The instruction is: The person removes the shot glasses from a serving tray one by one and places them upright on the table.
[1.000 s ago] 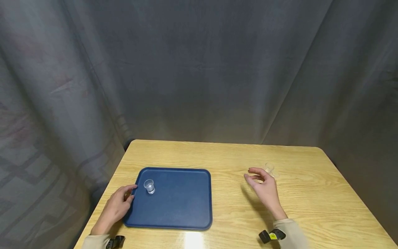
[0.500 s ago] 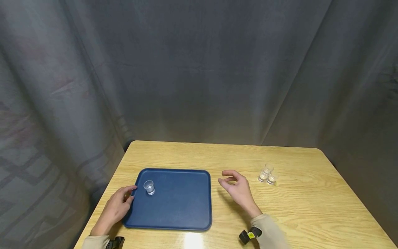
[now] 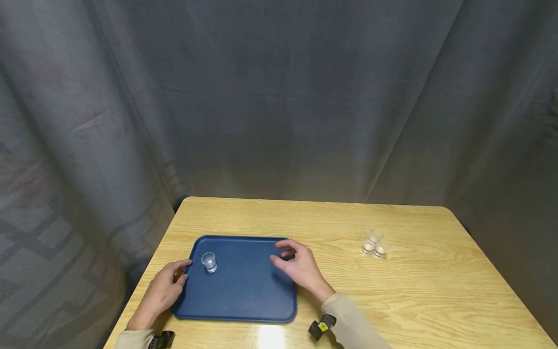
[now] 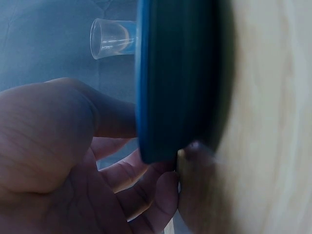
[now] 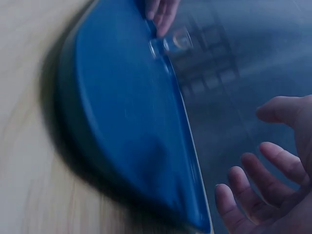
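A dark blue tray (image 3: 244,291) lies on the left part of the table. One small clear shot glass (image 3: 209,262) stands upright on it near the left rim. My left hand (image 3: 161,291) grips the tray's left edge; in the left wrist view its thumb (image 4: 114,114) lies over the rim and its fingers curl below. Above the tray's right edge hovers my right hand (image 3: 302,269), fingers spread and loosely bent. Nothing is in that hand, as the right wrist view also shows, with the tray (image 5: 126,97) beyond its fingers (image 5: 253,175).
Several more shot glasses (image 3: 373,243) stand in a tight cluster on the right half of the wooden table (image 3: 436,271). A grey curtain (image 3: 279,106) hangs behind the table and along both sides.
My right hand has moved left from beside the shot glass cluster to over the tray's right edge, bringing the cluster into full view. The left hand, tray and its glass have stayed put.
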Motion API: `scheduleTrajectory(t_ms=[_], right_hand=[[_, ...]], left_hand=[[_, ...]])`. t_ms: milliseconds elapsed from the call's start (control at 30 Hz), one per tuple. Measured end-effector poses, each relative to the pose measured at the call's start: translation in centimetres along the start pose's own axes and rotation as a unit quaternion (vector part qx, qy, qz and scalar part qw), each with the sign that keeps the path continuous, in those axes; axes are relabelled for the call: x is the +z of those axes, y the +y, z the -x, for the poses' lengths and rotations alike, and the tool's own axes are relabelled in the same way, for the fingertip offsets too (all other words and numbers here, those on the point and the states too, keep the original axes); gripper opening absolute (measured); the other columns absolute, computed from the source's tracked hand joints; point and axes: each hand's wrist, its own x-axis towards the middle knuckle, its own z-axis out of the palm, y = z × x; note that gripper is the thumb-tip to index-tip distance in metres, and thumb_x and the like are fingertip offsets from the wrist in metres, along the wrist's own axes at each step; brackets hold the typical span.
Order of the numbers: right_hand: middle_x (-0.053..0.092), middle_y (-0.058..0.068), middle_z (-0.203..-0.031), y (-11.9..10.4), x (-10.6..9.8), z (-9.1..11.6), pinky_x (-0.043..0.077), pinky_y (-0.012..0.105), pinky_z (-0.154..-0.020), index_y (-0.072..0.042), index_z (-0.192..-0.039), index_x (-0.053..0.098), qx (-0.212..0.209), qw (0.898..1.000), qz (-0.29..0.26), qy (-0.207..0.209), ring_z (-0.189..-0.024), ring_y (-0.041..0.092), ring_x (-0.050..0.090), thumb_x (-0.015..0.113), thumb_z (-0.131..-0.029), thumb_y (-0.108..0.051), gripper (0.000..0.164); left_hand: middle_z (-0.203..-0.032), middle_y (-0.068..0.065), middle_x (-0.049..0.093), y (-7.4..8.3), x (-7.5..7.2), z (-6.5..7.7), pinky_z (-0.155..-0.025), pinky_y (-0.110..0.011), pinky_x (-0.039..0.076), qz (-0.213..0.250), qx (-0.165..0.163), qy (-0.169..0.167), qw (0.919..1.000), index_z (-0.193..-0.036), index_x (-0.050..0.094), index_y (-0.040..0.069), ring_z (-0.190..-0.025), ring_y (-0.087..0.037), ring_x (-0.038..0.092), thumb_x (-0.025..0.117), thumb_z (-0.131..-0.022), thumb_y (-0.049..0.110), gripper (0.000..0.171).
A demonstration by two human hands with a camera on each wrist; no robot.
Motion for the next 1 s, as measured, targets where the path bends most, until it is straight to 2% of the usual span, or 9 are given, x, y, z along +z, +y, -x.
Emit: scheduleTrajectory(t_ms=[233, 500, 700, 1000], right_hand=[[0.076, 0.004, -0.123, -1.2, 2.8, -0.5, 0.057, 0.031, -0.084, -0.01, -0.124, 0.076, -0.032, 0.998, 0.016, -0.057, -0.103, 0.021, 0.072, 0.081, -0.093, -0.029, 0.036], [0.077, 0.009, -0.126, -2.9, 6.4, -1.4, 0.056, 0.028, -0.086, -0.009, -0.127, 0.075, -0.041, 0.995, 0.005, -0.094, -0.105, 0.023, 0.074, 0.081, -0.093, -0.031, 0.041], [0.078, 0.007, -0.125, -3.8, 9.0, -2.0, 0.057, 0.025, -0.086, -0.008, -0.126, 0.075, -0.051, 0.993, 0.003, -0.108, -0.104, 0.02, 0.075, 0.083, -0.091, -0.031, 0.042], [0.078, 0.001, -0.122, -4.8, 12.3, -3.2, 0.055, 0.02, -0.084, -0.011, -0.127, 0.075, -0.055, 0.992, 0.01, -0.116, -0.104, 0.014, 0.074, 0.084, -0.091, -0.031, 0.042]], left_hand=[[-0.129, -0.024, 0.066, 0.0, 0.0, 0.1, -0.094, -0.056, 0.05, 0.001, 0.003, 0.001, 1.0, -0.143, 0.064, 0.003, -0.108, -0.034, 0.064, 0.061, -0.103, 0.007, 0.04], [-0.13, -0.025, 0.066, 0.0, 0.1, 0.0, -0.092, -0.055, 0.05, -0.001, 0.007, 0.005, 1.0, -0.143, 0.064, 0.002, -0.106, -0.034, 0.063, 0.061, -0.103, 0.007, 0.04], [-0.127, -0.023, 0.067, 0.1, 0.3, 0.1, -0.089, -0.051, 0.05, -0.001, 0.009, 0.005, 0.9999, -0.142, 0.065, 0.003, -0.102, -0.031, 0.063, 0.062, -0.103, 0.007, 0.039], [-0.128, -0.024, 0.067, -0.2, 0.1, 0.1, -0.09, -0.054, 0.051, -0.003, 0.006, 0.007, 1.0, -0.141, 0.065, 0.003, -0.104, -0.032, 0.064, 0.062, -0.103, 0.007, 0.039]])
